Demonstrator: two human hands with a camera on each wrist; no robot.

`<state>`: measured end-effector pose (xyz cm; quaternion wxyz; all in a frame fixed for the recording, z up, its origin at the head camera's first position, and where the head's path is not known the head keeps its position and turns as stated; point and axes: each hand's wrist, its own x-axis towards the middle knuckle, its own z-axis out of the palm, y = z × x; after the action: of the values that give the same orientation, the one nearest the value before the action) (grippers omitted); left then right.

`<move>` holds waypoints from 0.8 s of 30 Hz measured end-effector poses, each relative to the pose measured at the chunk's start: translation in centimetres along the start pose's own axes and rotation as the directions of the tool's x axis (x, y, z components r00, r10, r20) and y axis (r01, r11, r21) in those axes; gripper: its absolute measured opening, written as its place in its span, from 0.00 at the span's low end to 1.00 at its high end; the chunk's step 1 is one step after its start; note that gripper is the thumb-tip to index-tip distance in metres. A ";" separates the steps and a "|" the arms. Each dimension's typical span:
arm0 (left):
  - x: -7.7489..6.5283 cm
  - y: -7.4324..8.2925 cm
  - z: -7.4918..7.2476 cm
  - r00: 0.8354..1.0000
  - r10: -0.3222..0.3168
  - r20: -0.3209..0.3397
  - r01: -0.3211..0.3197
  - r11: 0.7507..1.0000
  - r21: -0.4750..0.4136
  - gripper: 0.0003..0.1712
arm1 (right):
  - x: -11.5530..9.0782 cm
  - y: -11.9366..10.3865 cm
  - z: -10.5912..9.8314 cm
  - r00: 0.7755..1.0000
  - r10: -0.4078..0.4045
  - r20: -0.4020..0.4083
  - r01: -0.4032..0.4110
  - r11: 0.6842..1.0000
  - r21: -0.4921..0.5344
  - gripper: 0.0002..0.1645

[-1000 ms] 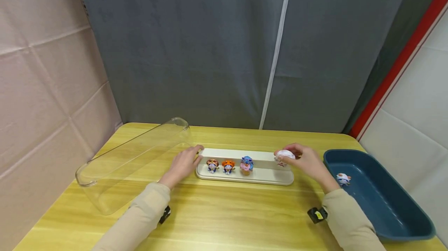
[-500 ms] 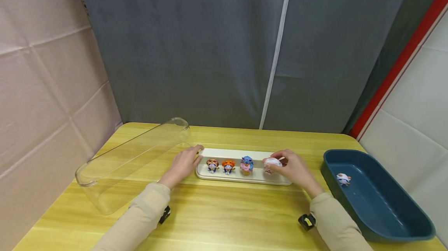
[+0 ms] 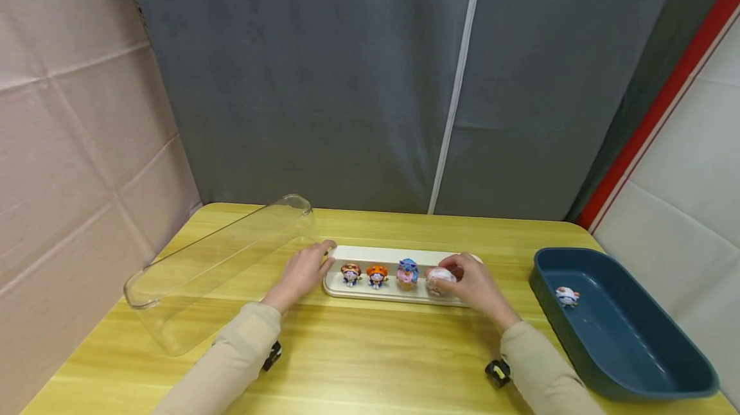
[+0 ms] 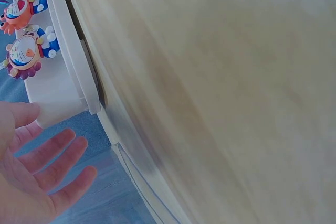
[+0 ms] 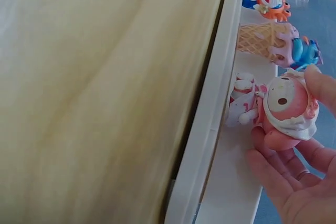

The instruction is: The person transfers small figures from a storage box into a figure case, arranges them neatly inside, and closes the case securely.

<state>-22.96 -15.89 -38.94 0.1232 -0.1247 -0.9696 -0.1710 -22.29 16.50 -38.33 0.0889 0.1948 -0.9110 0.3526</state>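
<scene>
My right hand (image 3: 478,284) holds a pink figurine with a white hood (image 5: 287,103) by its head, thumb on one side and fingers on the other. It stands upright at the white tray (image 3: 370,253), its feet seemingly on the tray floor. Beside it is a blue figurine on an ice-cream cone (image 3: 407,273). Further left are an orange-hatted figurine (image 3: 377,276) and a brown-hatted figurine (image 3: 351,274). At the tray's left end, my left hand (image 3: 303,272) touches the corner with its thumb, its other fingers loosely extended in the left wrist view.
A long clear plastic cover (image 3: 225,254) lies slantwise on the wooden table (image 3: 370,351) at the left. On the right stands a deep blue bin (image 3: 642,338) with one white-hatted figurine (image 3: 567,296) inside. A grey curtain (image 3: 324,81) hangs behind the table.
My right hand has moved left and down with the pink figurine, from the tray's right end to beside the cone figurine. My left hand keeps its place.
</scene>
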 end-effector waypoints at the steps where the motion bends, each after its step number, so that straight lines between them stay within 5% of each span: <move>1: 0.0 0.0 0.0 1.000 0.000 0.001 0.000 1.000 -0.001 0.15 | 0.0 0.0 0.1 1.000 -0.004 -0.008 0.004 1.000 -0.001 0.17; 14: 0.0 -0.1 0.1 1.000 0.003 0.004 -0.003 1.000 0.002 0.15 | 0.1 -0.2 0.8 0.996 0.063 -0.069 -0.062 0.998 0.015 0.19; 24: 0.1 -0.1 0.1 1.000 0.004 0.001 -0.004 1.000 0.006 0.15 | 0.1 -0.3 0.7 0.996 0.040 -0.077 -0.041 0.999 -0.007 0.20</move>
<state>-23.06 -15.96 -39.00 0.1233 -0.1262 -0.9699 -0.1676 -22.24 15.78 -38.61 0.1174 0.1623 -0.9122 0.3575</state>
